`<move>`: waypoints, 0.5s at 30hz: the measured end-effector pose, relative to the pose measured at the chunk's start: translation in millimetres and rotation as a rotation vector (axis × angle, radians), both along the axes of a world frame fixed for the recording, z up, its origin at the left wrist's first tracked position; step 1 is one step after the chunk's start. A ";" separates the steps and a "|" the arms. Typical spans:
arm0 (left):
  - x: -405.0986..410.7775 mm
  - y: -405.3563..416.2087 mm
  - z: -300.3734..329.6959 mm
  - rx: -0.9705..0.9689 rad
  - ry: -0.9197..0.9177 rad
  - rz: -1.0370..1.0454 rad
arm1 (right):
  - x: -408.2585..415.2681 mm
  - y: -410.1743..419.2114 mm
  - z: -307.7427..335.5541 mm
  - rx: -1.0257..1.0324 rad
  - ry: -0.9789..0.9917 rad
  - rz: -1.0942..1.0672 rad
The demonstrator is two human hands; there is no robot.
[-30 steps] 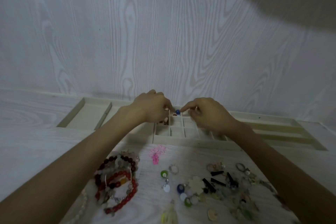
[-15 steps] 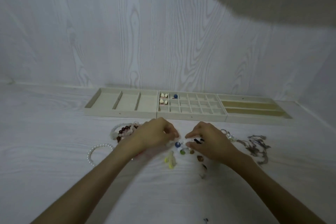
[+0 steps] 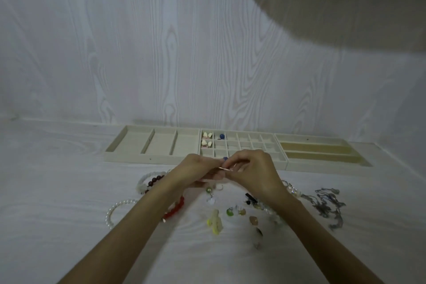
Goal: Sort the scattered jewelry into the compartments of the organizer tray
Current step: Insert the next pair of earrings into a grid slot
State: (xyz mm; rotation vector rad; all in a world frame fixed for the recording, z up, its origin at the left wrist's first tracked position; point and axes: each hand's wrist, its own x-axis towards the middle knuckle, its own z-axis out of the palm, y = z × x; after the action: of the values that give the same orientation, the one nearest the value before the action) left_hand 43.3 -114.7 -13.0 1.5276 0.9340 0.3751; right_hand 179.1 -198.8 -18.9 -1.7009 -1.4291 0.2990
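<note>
Fingers of the right hand (image 3: 255, 173) and left hand (image 3: 196, 172) meet above the table (image 3: 57, 191), together pinching a small blue-beaded piece (image 3: 225, 158) with a thin metal part, probably to free or align it before placing. Beyond them, the organizer tray (image 3: 152, 159) holds pale shell-like pieces (image 3: 206, 138) in its leftmost small cells and a blue bead (image 3: 221, 137) alongside; its wide compartments look empty. Scattered jewelry (image 3: 230, 212) lies near the wrists, unsorted.

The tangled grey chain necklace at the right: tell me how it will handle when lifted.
The tangled grey chain necklace lies in loose, crumpled loops, so it will probably hang limp. Its strands overlap, so it likely lifts as one clump and may snag. It looks thin, probably light.
</note>
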 end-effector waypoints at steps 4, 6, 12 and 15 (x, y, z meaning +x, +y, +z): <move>5.8 22.2 -6.2 0.008 -0.088 -0.018 | 14.2 8.0 8.7 -0.188 -0.113 0.136; 11.0 37.8 -3.5 -0.002 -0.135 -0.059 | 28.4 18.5 19.9 -0.185 -0.050 0.115; 30.9 82.8 15.1 0.259 -0.050 -0.155 | 55.2 71.7 35.6 -0.165 0.084 0.027; 45.9 104.1 19.1 0.304 -0.056 -0.154 | 60.3 96.5 32.5 -0.114 0.190 0.013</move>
State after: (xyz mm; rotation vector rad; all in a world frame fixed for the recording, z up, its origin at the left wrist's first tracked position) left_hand 89.2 -10.5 6.1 1.8438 0.7322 0.4616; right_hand 239.4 -102.3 13.6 -1.7046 -1.3045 0.5437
